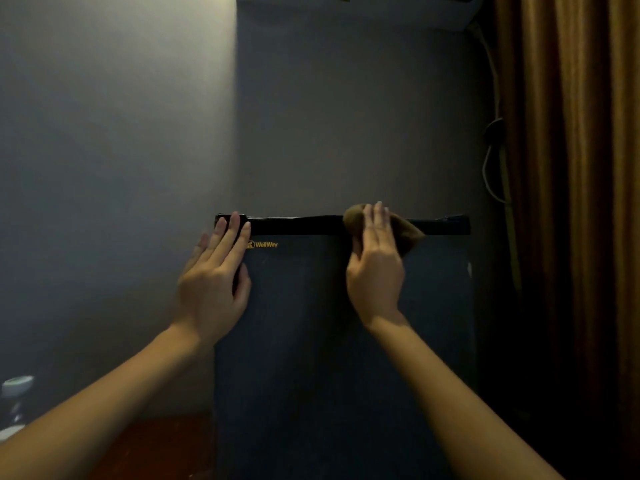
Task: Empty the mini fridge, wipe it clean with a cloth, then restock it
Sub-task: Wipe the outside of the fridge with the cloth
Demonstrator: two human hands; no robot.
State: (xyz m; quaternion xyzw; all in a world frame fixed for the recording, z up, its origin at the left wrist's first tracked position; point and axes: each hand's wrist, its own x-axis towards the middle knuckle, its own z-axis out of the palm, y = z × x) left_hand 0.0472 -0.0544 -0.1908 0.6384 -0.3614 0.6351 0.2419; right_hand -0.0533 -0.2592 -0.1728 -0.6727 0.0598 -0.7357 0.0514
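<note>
The left hand (213, 278) is laid flat on the upper left corner of the mini fridge (311, 341), fingers straight and slightly apart, the tips reaching onto the black top strip (294, 225). The right hand (375, 268) is pressed, fingers straight and close together, over a brown cloth (410, 233), which is kept against the strip and the top of the closed door, right of the middle. Its thumb is hidden. A yellow logo (263, 244) is seen just beside the left fingers. A brown curtain (571, 202) is hung at the right, a cable (491, 161) looped beside it. A capped bottle (15, 386) is partly seen at the lower left.
</note>
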